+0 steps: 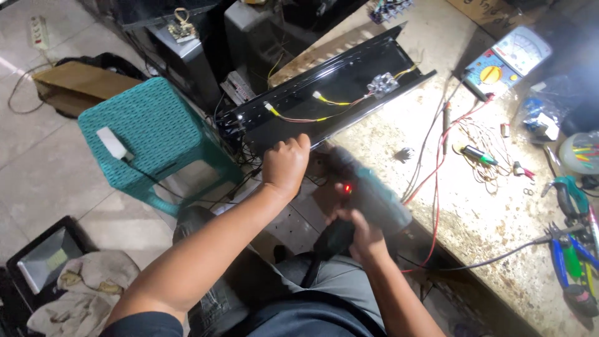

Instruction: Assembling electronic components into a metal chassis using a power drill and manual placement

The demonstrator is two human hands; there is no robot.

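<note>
- The left hand is clamped on the near edge of the long black sheet-metal channel, a tray-like housing with yellow and red wiring and a small white terminal block inside; its grip is closed over the rim, steadying it.
- The right hand is wrapped around the handle of a teal and grey cordless drill, which is blurred; a red light glows on its body.
- The drill's nose points at the channel's edge just beside the left hand, so the step in hand looks like driving or drilling at that spot.
- The channel lies partly on the pale speckled stone surface, its other end overhanging towards a teal plastic stool.
- The next move likely needs the bit kept square and the fingers kept away from it.
</note>
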